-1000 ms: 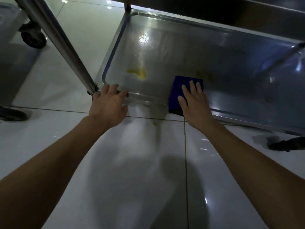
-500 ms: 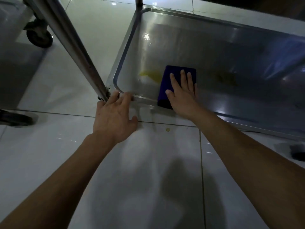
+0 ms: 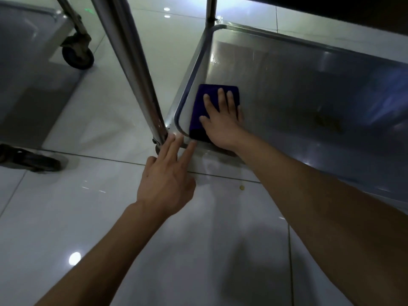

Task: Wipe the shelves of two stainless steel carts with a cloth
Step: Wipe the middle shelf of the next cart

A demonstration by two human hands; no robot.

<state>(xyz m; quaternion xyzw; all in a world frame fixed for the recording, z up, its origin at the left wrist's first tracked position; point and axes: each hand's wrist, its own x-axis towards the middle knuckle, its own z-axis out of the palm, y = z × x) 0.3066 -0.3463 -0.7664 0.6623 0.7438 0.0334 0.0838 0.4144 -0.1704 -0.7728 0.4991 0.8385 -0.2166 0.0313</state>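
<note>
Right hand [image 3: 223, 120], fingers flat, is pressing blue cloth [image 3: 199, 107] now into bottom shelf [image 3: 287, 96] left corner; yellow smear is gone. Left hand [image 3: 165, 180], fingers straight, is bracing the rim.

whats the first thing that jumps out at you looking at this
The blue cloth stands out: the only strong colour, lying flat in the near left corner of the steel cart's bottom shelf, with the right hand pressing it down, fingers spread. Next comes the left hand, fingertips on the shelf's corner beside the shiny cart leg. A faint brownish smear shows further right on the shelf.
</note>
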